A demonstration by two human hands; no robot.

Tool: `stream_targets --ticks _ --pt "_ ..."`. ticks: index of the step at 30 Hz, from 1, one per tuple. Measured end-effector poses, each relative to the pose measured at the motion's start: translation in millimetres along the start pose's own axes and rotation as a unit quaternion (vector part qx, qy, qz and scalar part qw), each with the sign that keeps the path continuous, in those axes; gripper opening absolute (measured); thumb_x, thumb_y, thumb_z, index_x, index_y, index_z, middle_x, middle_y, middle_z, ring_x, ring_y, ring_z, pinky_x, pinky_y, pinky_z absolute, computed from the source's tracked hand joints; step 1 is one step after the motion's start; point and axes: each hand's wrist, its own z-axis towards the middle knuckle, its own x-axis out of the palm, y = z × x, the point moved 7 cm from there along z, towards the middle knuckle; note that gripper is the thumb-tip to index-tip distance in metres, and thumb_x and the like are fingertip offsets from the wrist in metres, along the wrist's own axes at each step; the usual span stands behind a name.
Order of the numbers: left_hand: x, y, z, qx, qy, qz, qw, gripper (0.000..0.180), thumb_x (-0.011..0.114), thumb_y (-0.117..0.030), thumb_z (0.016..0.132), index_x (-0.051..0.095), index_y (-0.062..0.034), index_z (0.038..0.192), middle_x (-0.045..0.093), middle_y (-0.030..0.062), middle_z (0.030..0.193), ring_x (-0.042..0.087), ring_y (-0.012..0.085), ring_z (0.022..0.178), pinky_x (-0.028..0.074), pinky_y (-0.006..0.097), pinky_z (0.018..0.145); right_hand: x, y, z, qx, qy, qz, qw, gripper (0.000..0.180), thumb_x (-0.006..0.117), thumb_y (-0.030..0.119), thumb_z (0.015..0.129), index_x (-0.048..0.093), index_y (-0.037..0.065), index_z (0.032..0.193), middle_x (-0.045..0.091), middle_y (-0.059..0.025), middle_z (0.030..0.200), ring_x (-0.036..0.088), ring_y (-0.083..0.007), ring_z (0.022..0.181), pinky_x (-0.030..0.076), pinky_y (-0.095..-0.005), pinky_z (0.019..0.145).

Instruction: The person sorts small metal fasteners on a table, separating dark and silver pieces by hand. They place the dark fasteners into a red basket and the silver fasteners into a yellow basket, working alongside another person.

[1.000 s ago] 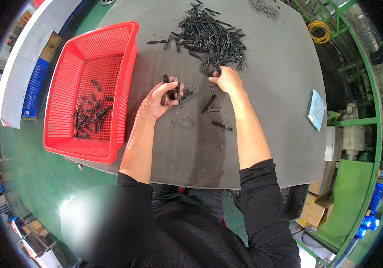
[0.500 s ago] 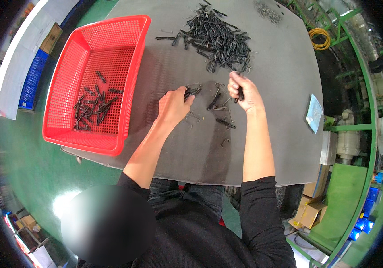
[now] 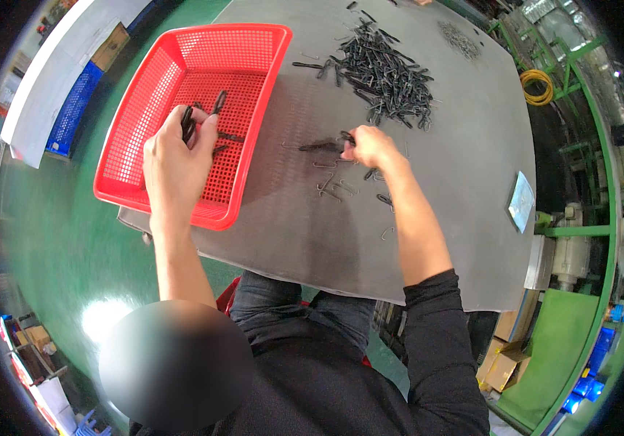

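Note:
My left hand [image 3: 177, 156] is over the red mesh basket [image 3: 254, 43] and grips a black clip part [image 3: 190, 120]; another black piece [image 3: 219, 102] sticks up at my fingertips. My right hand [image 3: 370, 147] rests on the grey table [image 3: 457, 189], fingers closed on a black part [image 3: 326, 146] lying by small wire hooks [image 3: 333, 185]. A big heap of black clip parts [image 3: 388, 73] lies beyond my right hand.
A second small pile of wire pieces [image 3: 461, 40] lies at the table's far right. A small blue-white card [image 3: 521, 201] sits near the right edge. A yellow coil [image 3: 537, 83] hangs on a green frame. Cardboard boxes [image 3: 504, 363] stand on the green floor.
My left hand has swung left from the table's middle to above the red basket, carrying black parts. My right hand stays near the loose hooks on the table.

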Motion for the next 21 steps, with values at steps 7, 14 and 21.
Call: stream_targets --ticks 7,14,21 --pt "-5.0 -7.0 -24.4 0.107 -0.026 -0.112 0.988 0.011 0.063 -0.009 0.077 0.06 -0.0024 0.085 0.061 0.0118 0.078 0.061 0.0274 0.074 0.048 0.035 0.067 -104.1 118.8 -3.3 -0.214 -0.108 0.18 0.954 0.022 0.071 0.022 0.07 0.061 0.003 0.073 0.062 -0.0055 0.067 0.057 -0.0132 0.065 0.044 -0.0294 0.063" --pt "136.6 -39.2 -69.4 0.16 0.263 -0.083 0.948 0.013 0.063 -0.013 0.076 0.061 -0.0062 0.087 0.062 0.0133 0.078 0.062 0.0303 0.076 0.049 0.04 0.068 -125.0 188.4 10.0 -0.362 -0.246 0.208 0.875 0.053 0.072 0.029 0.074 0.053 0.004 0.116 0.061 -0.0113 0.108 0.06 -0.0237 0.087 0.049 -0.0352 0.081" --pt "232.1 -9.3 -31.8 0.169 0.138 0.006 0.976 0.019 0.068 -0.017 0.074 0.059 -0.0053 0.085 0.057 0.0137 0.095 0.053 0.0318 0.096 0.045 0.042 0.079 -26.6 -16.3 -20.9 -0.086 0.033 -0.019 0.996 0.017 0.065 0.005 0.072 0.063 0.01 0.088 0.066 -0.0091 0.088 0.062 -0.0278 0.086 0.048 -0.0384 0.073"
